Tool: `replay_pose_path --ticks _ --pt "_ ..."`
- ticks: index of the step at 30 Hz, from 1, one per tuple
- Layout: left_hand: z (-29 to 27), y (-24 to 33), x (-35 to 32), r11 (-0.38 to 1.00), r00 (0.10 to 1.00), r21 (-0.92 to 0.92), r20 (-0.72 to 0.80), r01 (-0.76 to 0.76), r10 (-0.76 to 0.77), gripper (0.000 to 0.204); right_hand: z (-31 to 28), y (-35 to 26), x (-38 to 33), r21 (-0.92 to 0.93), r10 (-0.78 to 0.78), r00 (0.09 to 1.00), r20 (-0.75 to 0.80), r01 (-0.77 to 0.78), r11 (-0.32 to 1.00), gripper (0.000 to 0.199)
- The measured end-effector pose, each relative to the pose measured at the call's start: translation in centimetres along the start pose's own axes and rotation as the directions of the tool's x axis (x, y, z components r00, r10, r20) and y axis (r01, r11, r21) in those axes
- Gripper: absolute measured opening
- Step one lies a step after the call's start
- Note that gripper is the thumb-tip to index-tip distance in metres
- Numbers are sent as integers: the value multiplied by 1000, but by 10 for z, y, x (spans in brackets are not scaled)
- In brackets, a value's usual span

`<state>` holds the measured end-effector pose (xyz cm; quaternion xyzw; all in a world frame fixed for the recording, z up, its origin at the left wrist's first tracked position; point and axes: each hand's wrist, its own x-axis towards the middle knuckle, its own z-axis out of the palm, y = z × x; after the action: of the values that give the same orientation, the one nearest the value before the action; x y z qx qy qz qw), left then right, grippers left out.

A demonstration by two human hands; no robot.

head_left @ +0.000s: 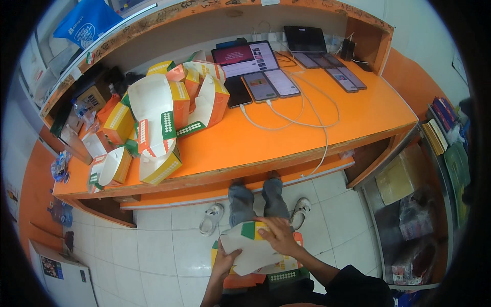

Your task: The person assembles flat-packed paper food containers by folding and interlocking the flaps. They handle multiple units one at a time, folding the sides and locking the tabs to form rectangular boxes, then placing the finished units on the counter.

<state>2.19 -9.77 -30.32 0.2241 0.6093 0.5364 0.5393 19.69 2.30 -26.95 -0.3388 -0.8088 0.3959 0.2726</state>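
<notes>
A partly folded cardboard food carton [248, 253], white inside with green and yellow printed flaps, is held above my lap. My left hand [223, 261] grips its left edge, thumb on the white inner face. At the upper right, my right hand [279, 236] is closed over the yellow and green flap, its fingers bent round the edge. More flat cartons [286, 276] in orange, green and yellow lie under it on my lap, partly covered by it and by my arms.
On the orange desk [230, 146] ahead, folded cartons [179, 102] are heaped at the left. Several phones [261, 87], a laptop [307, 43] and white charging cables [327, 123] lie to the right. Shoes [210, 220] stand on the tiled floor; a shelf [376, 225] is at the right.
</notes>
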Motion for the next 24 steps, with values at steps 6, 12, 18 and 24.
replay_pose_path --ticks 6,12,18,24 --pt "0 -6 -6 984 993 -177 -115 -30 10 58 32 -12 -27 42 5 991 131 -11 999 44" --pt "15 -5 -19 989 999 -144 -12 -45 44 59 49 -4 -19 -46 35 998 57 -32 998 49" --pt "13 7 -16 991 999 -132 47 16 -10 68 49 9 -8 113 18 992 124 -32 993 49" --pt "4 19 -9 971 997 -232 -17 64 -70 62 10 7 9 416 78 989 125 -124 901 42"
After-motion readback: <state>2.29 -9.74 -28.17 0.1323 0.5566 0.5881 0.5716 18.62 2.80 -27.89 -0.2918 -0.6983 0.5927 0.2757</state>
